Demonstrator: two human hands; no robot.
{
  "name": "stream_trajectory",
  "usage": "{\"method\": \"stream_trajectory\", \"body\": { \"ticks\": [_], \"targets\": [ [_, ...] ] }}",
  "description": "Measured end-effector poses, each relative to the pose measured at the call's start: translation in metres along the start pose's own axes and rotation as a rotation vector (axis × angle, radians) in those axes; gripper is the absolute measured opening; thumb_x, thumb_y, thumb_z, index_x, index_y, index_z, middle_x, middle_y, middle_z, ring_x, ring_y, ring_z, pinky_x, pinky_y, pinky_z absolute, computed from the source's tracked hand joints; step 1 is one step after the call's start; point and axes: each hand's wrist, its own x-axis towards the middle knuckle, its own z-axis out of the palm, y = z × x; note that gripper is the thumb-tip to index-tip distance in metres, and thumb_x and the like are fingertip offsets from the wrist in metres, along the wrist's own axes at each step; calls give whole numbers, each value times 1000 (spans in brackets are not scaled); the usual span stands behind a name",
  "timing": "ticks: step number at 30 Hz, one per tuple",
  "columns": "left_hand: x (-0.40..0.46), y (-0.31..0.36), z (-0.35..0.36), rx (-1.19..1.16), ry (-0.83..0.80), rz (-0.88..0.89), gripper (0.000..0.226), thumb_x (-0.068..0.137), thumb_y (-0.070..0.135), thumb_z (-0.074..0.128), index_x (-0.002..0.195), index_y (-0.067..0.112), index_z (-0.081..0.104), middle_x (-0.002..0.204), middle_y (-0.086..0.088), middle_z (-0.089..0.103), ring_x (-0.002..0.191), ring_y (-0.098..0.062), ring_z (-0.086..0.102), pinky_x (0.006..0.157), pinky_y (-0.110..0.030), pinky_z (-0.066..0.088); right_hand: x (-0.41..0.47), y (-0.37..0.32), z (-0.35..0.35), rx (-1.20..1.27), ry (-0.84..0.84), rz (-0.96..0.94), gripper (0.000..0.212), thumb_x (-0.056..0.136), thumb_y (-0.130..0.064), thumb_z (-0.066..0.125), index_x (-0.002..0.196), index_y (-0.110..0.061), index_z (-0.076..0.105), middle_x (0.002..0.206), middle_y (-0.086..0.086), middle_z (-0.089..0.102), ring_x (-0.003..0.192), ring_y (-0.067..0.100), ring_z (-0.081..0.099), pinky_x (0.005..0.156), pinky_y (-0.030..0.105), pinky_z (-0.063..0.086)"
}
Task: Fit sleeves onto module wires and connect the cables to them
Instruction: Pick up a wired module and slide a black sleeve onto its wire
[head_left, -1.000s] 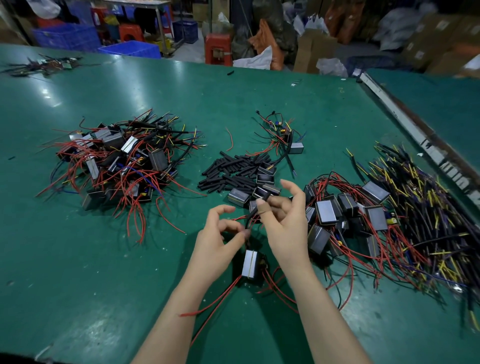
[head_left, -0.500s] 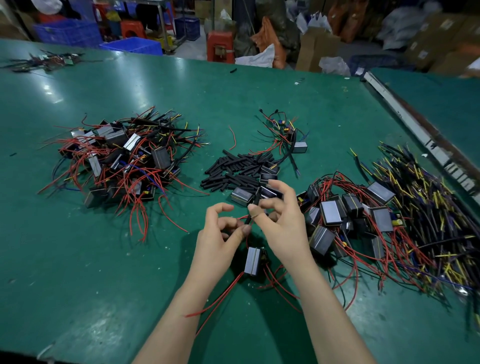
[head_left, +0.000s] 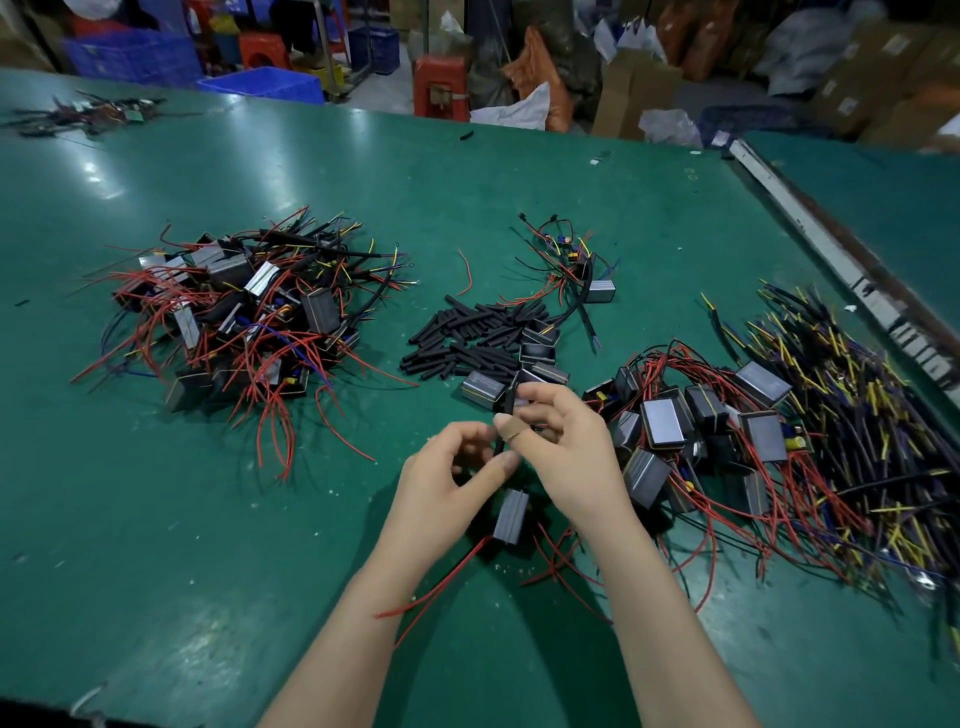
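A thin black sleeve (head_left: 508, 415) stands between both hands above the green tabletop (head_left: 208, 519): right hand (head_left: 566, 449) pinching its top, left hand (head_left: 447, 480) pinching below. The grey box-shaped module (head_left: 510, 516) dangles beneath, red wires (head_left: 441, 587) trailing. No readable labels.

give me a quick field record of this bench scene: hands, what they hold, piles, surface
left hand: left hand pinches the lower end of a black sleeve
right hand: right hand pinches the sleeve higher up, a tan wrap on its thumb
module in work: grey module below the hands, red wires trailing toward the viewer
sleeve stock: loose black sleeves at mid-table
left pile: modules with red wires
right pile: modules beside black and yellow cables
surface: green table
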Motion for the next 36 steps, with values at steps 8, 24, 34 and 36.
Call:
{"method": "stream_trajectory", "body": {
  "ticks": [8,24,34,36],
  "targets": [
    [-2,3,-1,28,22,18,11,87,26,65,77,23,62,70,2,62,68,-10,53,69,-32,44,7,-8,4,35,95,-19,11,87,-21,68,77,-27,68,86,1,68,78,13,59,76,25,48],
    [19,19,6,-129,-79,-68,27,76,30,66,102,29,58,99,9,70,94,-6,65,84,-24,50,11,-20,15,-27,44,-142,14,86,-19,70,79,-31,68,93,-4,63,89,10,59,81,16,45],
    [13,6,-1,-548,4,-162,9,92,4,53,97,11,56,84,-4,75,68,-12,69,59,-17,51,13,-8,-7,222,88,191,14,96,-15,55,100,-19,67,79,-5,63,59,1,55,50,16,44],
    [12,4,-1,-570,18,-155,13,92,4,52,102,13,53,82,-5,74,67,-13,68,58,-17,50,13,-9,-3,246,-34,204,20,98,-18,52,94,-23,71,76,-7,64,55,2,52,47,16,40]
  ]
}}
